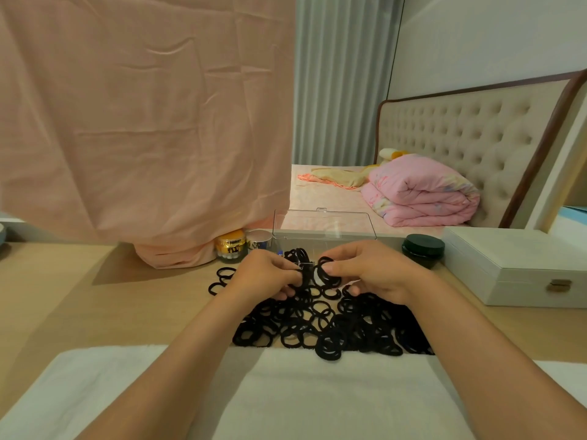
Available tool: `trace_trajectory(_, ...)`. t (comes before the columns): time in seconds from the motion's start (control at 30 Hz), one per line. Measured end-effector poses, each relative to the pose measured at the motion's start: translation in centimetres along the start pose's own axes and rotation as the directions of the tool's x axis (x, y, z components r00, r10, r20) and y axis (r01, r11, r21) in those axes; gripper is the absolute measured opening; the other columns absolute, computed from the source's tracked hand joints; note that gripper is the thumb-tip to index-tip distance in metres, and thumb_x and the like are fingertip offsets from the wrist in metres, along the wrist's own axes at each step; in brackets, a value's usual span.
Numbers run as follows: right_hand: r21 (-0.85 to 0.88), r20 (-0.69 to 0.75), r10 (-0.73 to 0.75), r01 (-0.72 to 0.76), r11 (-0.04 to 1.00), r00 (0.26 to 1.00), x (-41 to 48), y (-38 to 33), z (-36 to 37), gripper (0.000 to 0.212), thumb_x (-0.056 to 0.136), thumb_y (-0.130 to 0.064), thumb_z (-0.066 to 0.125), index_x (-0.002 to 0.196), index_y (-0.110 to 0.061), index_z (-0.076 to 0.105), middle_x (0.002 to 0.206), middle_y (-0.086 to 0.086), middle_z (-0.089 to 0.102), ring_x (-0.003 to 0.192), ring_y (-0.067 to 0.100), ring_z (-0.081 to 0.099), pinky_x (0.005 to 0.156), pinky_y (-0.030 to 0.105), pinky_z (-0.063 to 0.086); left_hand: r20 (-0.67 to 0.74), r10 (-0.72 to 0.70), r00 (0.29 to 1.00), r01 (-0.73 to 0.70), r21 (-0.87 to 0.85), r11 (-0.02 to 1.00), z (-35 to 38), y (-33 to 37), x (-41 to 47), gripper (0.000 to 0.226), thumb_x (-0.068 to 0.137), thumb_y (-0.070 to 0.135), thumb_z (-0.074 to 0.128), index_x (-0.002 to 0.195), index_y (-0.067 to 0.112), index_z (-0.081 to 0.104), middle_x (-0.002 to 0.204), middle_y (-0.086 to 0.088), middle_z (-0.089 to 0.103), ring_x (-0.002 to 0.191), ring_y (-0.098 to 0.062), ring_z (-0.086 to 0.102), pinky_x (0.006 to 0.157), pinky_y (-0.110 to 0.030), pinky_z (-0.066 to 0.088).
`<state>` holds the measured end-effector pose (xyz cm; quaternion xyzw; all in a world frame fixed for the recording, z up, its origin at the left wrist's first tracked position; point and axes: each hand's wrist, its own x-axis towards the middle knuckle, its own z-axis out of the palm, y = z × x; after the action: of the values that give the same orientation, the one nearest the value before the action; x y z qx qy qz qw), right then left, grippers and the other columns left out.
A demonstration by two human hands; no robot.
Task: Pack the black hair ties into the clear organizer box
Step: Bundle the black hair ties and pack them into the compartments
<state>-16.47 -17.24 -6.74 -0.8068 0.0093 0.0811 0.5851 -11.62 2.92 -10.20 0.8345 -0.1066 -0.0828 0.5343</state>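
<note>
One wooden desk (79, 296): carries everything, with a white towel (286, 392) laid over its near edge
Hair-tie heap (333, 325): black hair ties spread loose between the forearms, just short of the box, so each pickup is a short reach; most look not yet packed
Clear organizer box (324, 223): stands just beyond the heap, lid propped upright to leave the top free; a few ties (298, 254) stand on edge inside, and the hands hide most of its base
Left hand (266, 274): fingers curled round a bunch of ties, likely steadying it at the box front
Right hand (368, 271): thumb and fingers pinch a stacked bundle (327, 271), held on edge, probably so it slots in compactly
</note>
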Motion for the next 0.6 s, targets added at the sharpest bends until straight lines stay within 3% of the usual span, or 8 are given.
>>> trace_trajectory(0.07,0.000,0.002,-0.024,0.024,1.000,1.000,0.0,-0.2,1.0,0.013,0.089,-0.009,0.076,0.101,-0.014,0.078,0.087,0.004,0.078,0.068,0.011,0.066,0.051,0.021,0.046,0.095,-0.045,0.994,0.058,-0.147,0.987,0.2,0.5,-0.3,0.016,0.087,0.018,0.077,0.102,0.013,0.078,0.086,-0.006,0.079,0.076,-0.015,0.076,0.076,-0.029,0.063)
trace_trajectory(0.27,-0.070,-0.235,-0.042,0.026,0.997,0.971,0.7,0.2,2.4,0.013,0.085,-0.013,0.081,0.098,-0.011,0.077,0.089,0.009,0.077,0.063,0.011,0.067,0.048,0.018,0.051,0.340,-0.051,0.939,0.207,-0.444,0.872,-0.2,1.1,-0.4,0.033,0.100,0.028,0.059,0.116,0.001,0.069,0.095,-0.012,0.077,0.087,-0.020,0.075,0.080,-0.031,0.062)
trace_trajectory(0.4,-0.048,-0.226,-0.012,0.001,0.999,0.974,0.9,0.3,2.9,0.018,0.083,-0.017,0.083,0.099,-0.013,0.077,0.084,0.005,0.075,0.060,0.010,0.063,0.045,0.018,0.047,0.336,-0.003,0.942,0.148,-0.407,0.901,-0.3,0.6,-0.2,0.027,0.087,0.012,0.075,0.113,0.008,0.075,0.108,-0.008,0.077,0.098,-0.018,0.075,0.082,-0.027,0.061)
trace_trajectory(0.53,0.043,-0.065,0.060,-0.057,0.997,0.996,0.7,0.6,1.6,0.019,0.085,-0.016,0.081,0.104,-0.018,0.077,0.093,0.003,0.076,0.064,0.010,0.065,0.051,0.020,0.047,0.294,-0.029,0.955,0.130,-0.329,0.935,-0.8,0.3,0.0,0.025,0.086,0.004,0.073,0.108,0.016,0.078,0.110,-0.005,0.076,0.098,-0.019,0.075,0.084,-0.029,0.061)
trace_trajectory(0.6,-0.101,-0.064,-0.003,-0.003,0.995,0.998,0.7,0.8,0.7,0.019,0.089,-0.020,0.078,0.107,-0.025,0.076,0.099,-0.003,0.076,0.067,0.008,0.066,0.054,0.020,0.049,0.220,-0.047,0.974,0.108,-0.275,0.955,-1.3,0.0,0.4,0.025,0.088,0.002,0.072,0.106,0.017,0.079,0.110,-0.007,0.075,0.098,-0.021,0.075,0.087,-0.034,0.062)
